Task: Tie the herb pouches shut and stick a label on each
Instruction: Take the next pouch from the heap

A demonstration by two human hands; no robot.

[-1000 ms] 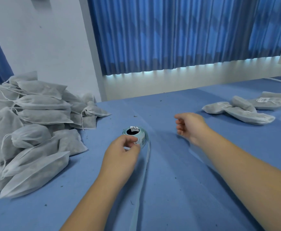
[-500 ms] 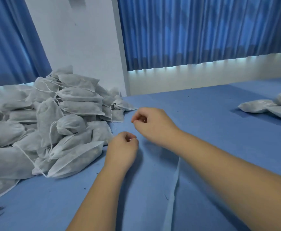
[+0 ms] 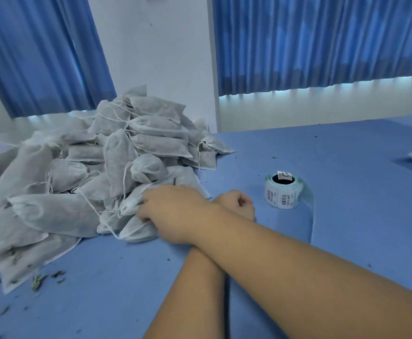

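White fabric pouches (image 3: 77, 167) are piled centre left on the blue worktop (image 3: 346, 155). Right hand (image 3: 173, 211) grips the front pouch (image 3: 130, 207). Left hand (image 3: 234, 204) is curled, contents indeterminate, beside the label roll (image 3: 283, 192).

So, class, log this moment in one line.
right hand: grips pouch | left hand: curled, contents unclear | label roll: untouched
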